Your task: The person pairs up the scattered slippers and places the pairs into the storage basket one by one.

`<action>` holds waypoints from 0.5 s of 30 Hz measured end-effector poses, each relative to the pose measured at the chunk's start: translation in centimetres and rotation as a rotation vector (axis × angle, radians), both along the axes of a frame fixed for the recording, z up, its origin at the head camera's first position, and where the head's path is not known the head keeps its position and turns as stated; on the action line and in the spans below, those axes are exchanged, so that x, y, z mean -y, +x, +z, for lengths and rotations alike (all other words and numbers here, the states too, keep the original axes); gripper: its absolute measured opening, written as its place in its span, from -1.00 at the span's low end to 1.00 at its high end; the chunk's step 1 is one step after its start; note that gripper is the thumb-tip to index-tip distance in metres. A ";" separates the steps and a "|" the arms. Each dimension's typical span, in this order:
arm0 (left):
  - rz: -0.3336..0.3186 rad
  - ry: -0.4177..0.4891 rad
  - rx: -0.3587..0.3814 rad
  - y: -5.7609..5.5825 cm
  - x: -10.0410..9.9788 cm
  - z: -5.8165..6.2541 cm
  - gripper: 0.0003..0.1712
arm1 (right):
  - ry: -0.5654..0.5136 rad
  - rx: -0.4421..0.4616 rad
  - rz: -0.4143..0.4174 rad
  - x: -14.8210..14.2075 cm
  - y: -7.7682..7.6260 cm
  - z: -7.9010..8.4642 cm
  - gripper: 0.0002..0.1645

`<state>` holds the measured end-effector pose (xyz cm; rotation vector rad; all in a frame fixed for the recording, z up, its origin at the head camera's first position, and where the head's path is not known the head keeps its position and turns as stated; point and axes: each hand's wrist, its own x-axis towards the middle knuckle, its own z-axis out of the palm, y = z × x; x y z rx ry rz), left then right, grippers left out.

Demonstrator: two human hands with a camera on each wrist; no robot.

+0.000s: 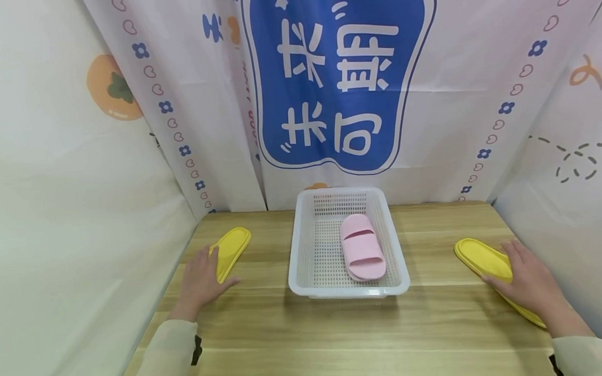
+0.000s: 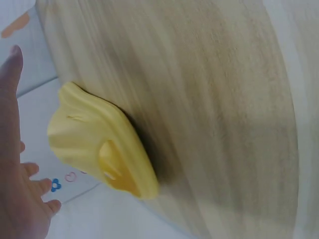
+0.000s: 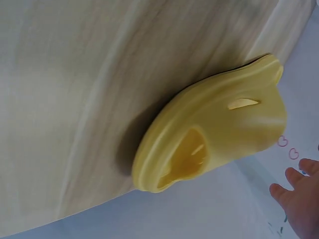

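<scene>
On the left of the table lies a yellow slipper [image 1: 234,247], and my left hand [image 1: 201,279] hovers over its near part with thumb and fingers spread. The left wrist view shows that slipper [image 2: 87,127] on its sole, with the left hand [image 2: 17,184] apart from it. A second yellow slipper [image 1: 484,257] lies at the right side. My right hand [image 1: 532,279] is above it, partly covering its middle in the head view. From the right wrist, a gap shows between this slipper [image 3: 227,122] and the extended fingertips [image 3: 281,193]. Neither hand holds anything.
A white perforated basket [image 1: 297,249] stands on the wooden table [image 1: 336,341] between the hands, near the back. Pink slippers [image 1: 361,247] lie stacked in its right half. Printed cloth [image 1: 428,128] hangs behind the table and along both sides.
</scene>
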<state>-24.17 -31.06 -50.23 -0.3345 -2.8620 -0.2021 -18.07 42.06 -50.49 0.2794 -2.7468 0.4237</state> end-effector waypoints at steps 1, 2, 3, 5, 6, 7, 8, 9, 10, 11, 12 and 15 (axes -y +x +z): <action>0.012 0.007 -0.003 -0.1 0.1 -0.1 0.24 | 0.002 0.011 -0.004 -0.2 0.0 -0.2 0.12; 0.024 0.019 -0.003 -0.1 0.2 -0.2 0.24 | 0.000 0.024 -0.008 -0.4 -0.1 -0.4 0.13; 0.034 0.033 -0.002 -0.2 0.2 -0.3 0.24 | -0.003 0.035 -0.011 -0.6 -0.1 -0.6 0.15; 0.053 0.056 0.004 -0.4 0.4 -0.5 0.24 | -0.014 0.057 -0.013 -0.9 -0.1 -1.0 0.18; 0.062 0.065 0.011 -0.5 0.4 -0.7 0.24 | -0.019 0.062 -0.014 -1.0 -0.1 -1.2 0.19; 0.068 0.073 0.016 -0.6 0.5 -0.8 0.24 | -0.022 0.067 -0.014 -1.2 -0.1 -1.4 0.19; 0.073 0.080 0.022 -0.7 0.6 -0.9 0.24 | -0.029 0.073 -0.015 -1.3 -0.1 -1.6 0.20; 0.079 0.084 0.030 -0.8 0.7 -1.1 0.25 | -0.032 0.077 -0.016 -1.3 -0.1 -1.7 0.20; 0.085 0.089 0.037 -0.9 0.7 -1.2 0.25 | -0.034 0.082 -0.018 -1.4 -0.1 -1.9 0.20; 0.091 0.091 0.046 -1.0 0.8 -1.4 0.26 | -0.032 0.085 -0.020 -1.5 -0.1 -2.1 0.19; 0.097 0.097 0.055 -1.1 0.9 -1.6 0.26 | -0.034 0.087 -0.020 -1.6 -0.1 -2.2 0.19; 0.111 0.115 0.071 -1.3 1.0 -2.0 0.28 | -0.033 0.108 -0.028 -1.9 0.0 -2.6 0.20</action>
